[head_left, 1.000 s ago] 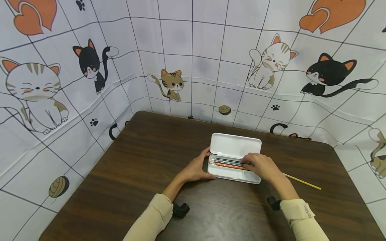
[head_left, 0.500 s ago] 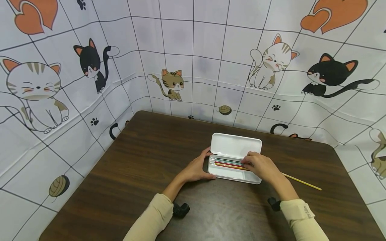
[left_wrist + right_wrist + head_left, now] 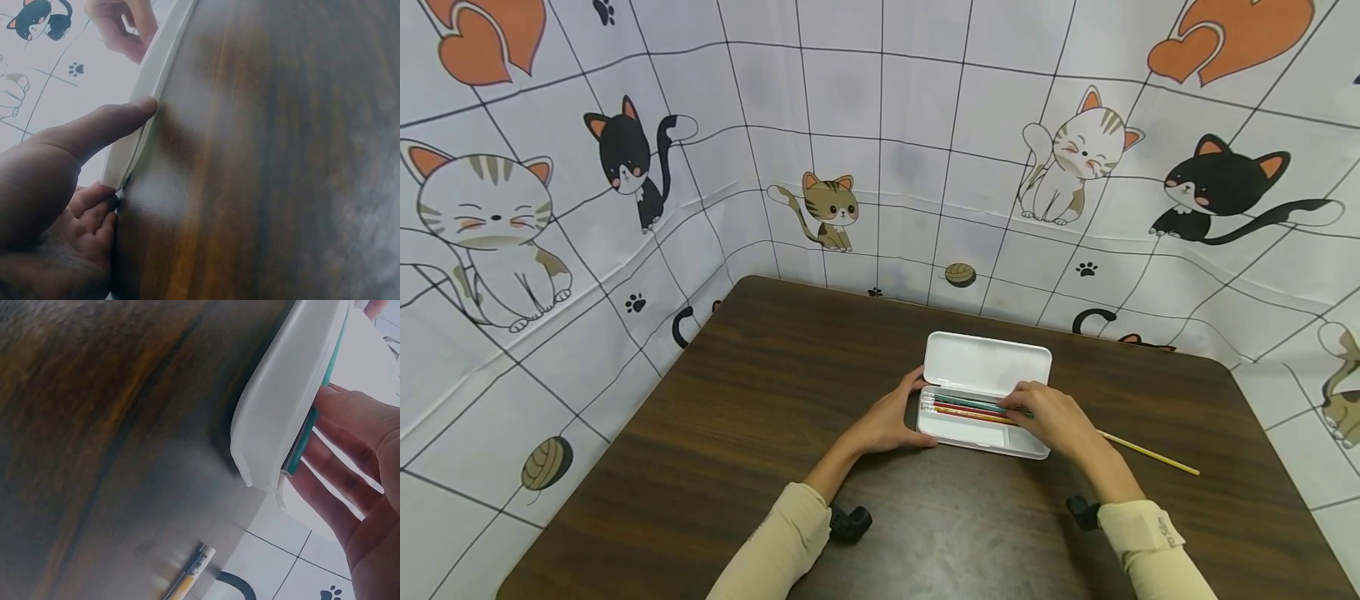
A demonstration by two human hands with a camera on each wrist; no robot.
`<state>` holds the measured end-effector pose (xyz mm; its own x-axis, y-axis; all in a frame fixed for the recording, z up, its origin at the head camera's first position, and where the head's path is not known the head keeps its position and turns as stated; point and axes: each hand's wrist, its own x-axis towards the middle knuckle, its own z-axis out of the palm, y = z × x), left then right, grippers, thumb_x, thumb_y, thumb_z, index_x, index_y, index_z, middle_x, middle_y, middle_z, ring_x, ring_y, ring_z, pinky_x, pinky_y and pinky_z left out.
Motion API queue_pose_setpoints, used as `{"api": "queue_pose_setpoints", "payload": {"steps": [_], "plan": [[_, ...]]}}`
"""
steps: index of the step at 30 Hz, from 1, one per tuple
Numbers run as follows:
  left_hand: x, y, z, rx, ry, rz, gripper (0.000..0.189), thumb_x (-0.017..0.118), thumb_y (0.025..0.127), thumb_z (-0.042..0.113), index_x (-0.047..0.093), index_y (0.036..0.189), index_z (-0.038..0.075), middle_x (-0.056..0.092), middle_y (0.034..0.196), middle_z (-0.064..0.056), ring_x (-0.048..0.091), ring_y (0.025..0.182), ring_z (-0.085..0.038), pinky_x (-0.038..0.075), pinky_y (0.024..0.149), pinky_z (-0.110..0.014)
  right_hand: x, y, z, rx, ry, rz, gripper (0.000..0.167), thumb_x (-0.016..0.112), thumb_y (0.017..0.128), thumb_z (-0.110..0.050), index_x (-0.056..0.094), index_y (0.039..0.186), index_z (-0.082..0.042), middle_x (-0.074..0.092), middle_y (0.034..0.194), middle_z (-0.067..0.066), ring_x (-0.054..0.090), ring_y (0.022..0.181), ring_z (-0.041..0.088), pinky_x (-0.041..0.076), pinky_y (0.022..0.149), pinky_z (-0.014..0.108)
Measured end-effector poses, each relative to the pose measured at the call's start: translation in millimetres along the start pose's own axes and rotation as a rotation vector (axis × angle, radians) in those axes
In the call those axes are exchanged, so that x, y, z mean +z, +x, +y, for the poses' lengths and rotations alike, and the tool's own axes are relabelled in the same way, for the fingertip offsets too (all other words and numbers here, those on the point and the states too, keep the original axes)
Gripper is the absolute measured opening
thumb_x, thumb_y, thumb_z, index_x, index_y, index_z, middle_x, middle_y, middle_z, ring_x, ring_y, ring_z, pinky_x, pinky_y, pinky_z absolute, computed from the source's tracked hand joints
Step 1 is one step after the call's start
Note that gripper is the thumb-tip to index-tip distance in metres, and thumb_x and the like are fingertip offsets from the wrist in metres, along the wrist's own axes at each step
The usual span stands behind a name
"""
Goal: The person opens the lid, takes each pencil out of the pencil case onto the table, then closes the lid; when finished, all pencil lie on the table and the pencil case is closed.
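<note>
A white pencil case [image 3: 966,428] lies on the table with its lid [image 3: 987,364] raised at the back. Several pencils, among them red and yellow ones, lie along its rear part, pale ends to the left. My left hand [image 3: 883,421] holds the case's left end, thumb [image 3: 128,119] on the front side and fingers behind. Over the case's right half, my right hand [image 3: 1048,417] pinches a green pencil [image 3: 304,445] between thumb and fingers. That pencil's end shows at the case rim in the right wrist view; the right hand hides the pencils' right ends in the head view.
A yellow pencil [image 3: 1153,454] lies on the brown table [image 3: 790,375], right of the case and partly behind the right forearm. A white cloth with printed cats [image 3: 917,167] hangs behind and beside the table. Black devices [image 3: 850,523] sit at both wrists.
The right hand has shifted very slightly over the pencils, and a bit of green now shows beyond its fingers. Left hand and case have stayed in place.
</note>
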<state>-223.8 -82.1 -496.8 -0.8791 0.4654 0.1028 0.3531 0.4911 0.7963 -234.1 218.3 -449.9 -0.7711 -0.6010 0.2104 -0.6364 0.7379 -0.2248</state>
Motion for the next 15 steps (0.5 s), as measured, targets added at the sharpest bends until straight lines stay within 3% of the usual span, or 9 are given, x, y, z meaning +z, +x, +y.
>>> {"api": "queue_pose_setpoints", "payload": {"steps": [15], "plan": [[-0.4, -0.8, 0.7, -0.001, 0.004, -0.002, 0.119, 0.090, 0.071, 0.028, 0.009, 0.157, 0.016, 0.044, 0.147, -0.003, 0.037, 0.136, -0.019, 0.029, 0.109, -0.044, -11.1, -4.2, -1.4, -0.009, -0.020, 0.068, 0.014, 0.078, 0.084, -0.011, 0.077, 0.098, -0.014, 0.065, 0.095, -0.003, 0.062, 0.086, 0.016, 0.050, 0.068, 0.041]]}}
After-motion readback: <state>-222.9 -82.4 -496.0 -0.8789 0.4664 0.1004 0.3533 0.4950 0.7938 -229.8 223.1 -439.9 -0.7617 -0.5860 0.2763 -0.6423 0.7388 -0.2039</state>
